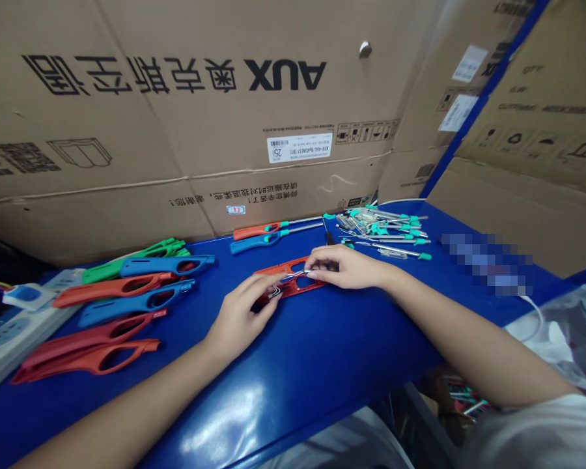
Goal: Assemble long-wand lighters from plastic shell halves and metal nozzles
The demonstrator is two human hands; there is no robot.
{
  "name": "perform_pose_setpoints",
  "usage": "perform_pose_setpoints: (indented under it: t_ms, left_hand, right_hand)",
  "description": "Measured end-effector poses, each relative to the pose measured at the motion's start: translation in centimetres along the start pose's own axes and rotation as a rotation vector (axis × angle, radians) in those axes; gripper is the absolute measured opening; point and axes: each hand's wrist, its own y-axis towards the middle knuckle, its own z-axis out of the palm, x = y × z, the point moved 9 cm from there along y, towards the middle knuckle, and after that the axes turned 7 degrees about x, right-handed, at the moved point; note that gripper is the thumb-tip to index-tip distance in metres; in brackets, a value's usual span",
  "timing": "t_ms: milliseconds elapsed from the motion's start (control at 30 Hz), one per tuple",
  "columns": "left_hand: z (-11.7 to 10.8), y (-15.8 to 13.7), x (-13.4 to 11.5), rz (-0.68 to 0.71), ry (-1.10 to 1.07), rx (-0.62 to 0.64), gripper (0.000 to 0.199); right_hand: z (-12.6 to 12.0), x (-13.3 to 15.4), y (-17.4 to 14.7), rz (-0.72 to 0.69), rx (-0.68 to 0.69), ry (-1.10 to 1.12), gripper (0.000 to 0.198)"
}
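Observation:
A red lighter handle shell (312,288) lies on the blue table between my hands, with its inner side up. My left hand (241,316) is closed at the shell's left part, thumb and fingers pinched around a thin white wire (275,290). My right hand (344,267) is closed over the shell's right part, its fingertips pinching the end of a thin pale wire at the shell's upper edge. The fingers partly hide the shell and whatever sits inside it. Just beyond my right hand is a dark-handled screwdriver (329,236).
Metal lighter tubes with green parts (385,228) are piled at the back. Near them lie an orange lighter (256,230) and a blue lighter (254,243). Several handle shells (112,290) and a power strip (12,339) occupy the left. Cardboard (176,130) walls the back.

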Motion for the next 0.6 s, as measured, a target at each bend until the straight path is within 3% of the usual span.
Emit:
perform_pose_setpoints:
  t_ms: [233,467,600]
  left_hand:
    - [-0.5,-0.2,-0.2,0.007,-0.032,-0.062,0.024]
    - [-0.7,0.0,-0.2,0.01,-0.087,-0.061,0.012]
    - [-0.4,0.1,-0.3,0.015,-0.072,-0.041,0.018]
  right_hand:
    - [-0.1,-0.8,-0.3,0.087,0.049,0.055,0.017]
    - [1.1,-0.7,-1.3,0.132,0.326,0.071,0.021]
    - [0.9,-0.9,-1.6,0.164,0.339,0.093,0.024]
